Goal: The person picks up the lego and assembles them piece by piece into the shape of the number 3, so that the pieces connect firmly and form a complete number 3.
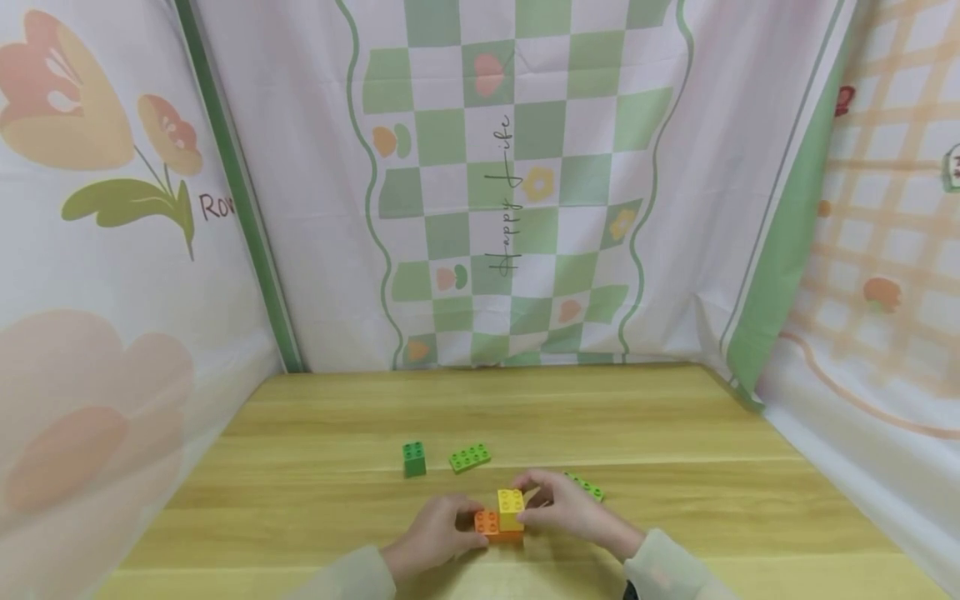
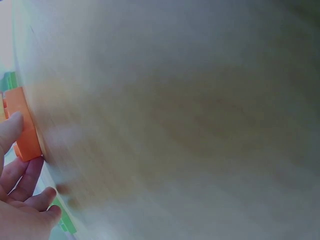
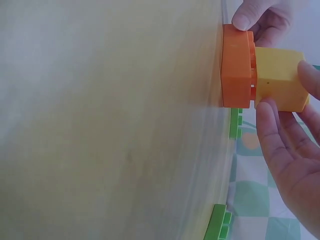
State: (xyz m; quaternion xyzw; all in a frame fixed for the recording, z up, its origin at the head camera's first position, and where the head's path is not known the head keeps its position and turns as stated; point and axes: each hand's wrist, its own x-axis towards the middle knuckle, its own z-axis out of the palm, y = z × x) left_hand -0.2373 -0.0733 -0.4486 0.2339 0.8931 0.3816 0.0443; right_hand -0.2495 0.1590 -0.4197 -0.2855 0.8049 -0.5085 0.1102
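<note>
Toward table's near edge: left hand pinching orange brick, right hand pinching yellow brick; I fear slanted pressure tilting it

The desk looks like smooth wood. Far from its back edge, the orange brick and yellow brick look like smooth-sided plastic. The dark green brick looks plastic too. Past that edge hangs dull, wrinkly cloth.

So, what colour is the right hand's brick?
The brick is yellow, clearest in the right wrist view.
</note>
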